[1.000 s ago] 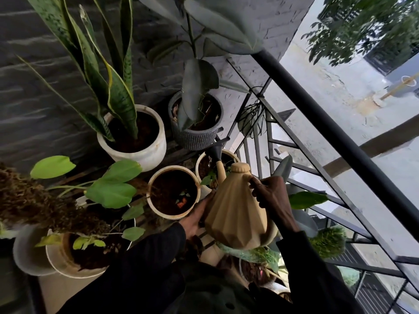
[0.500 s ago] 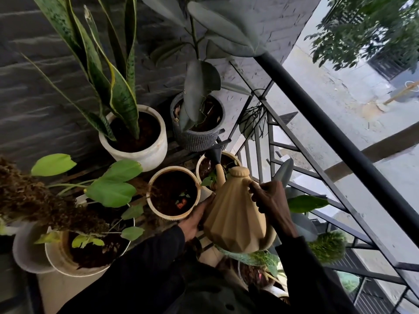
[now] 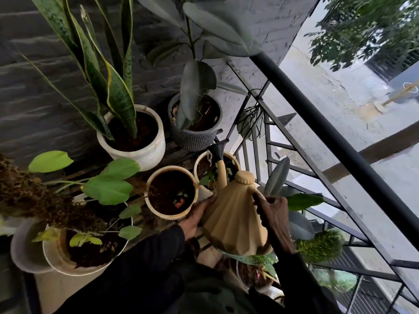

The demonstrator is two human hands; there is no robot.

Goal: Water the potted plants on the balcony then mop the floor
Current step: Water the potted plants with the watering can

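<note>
I hold a tan ribbed watering can (image 3: pixel 233 220) with both hands. My right hand (image 3: pixel 273 217) grips its handle on the right side, and my left hand (image 3: pixel 197 217) supports its left flank. The can's dark rose spout (image 3: pixel 218 150) reaches over a small cream pot (image 3: pixel 216 168) with a little plant by the railing. Beside it stands a cream pot of dark soil (image 3: pixel 171 192). Behind are a snake plant in a white pot (image 3: pixel 133 134) and a rubber plant in a grey ribbed pot (image 3: pixel 195 125). No water stream is visible.
A black metal railing (image 3: pixel 322 123) runs diagonally on the right, with the street below. A dark brick wall (image 3: pixel 27 87) closes the left. Leafy pots (image 3: pixel 86 250) stand at lower left, and a fuzzy green plant (image 3: pixel 319 245) sits by the railing.
The can and both hands have shifted slightly down and left in view, the spout staying over the small cream pot. The pots have not moved.
</note>
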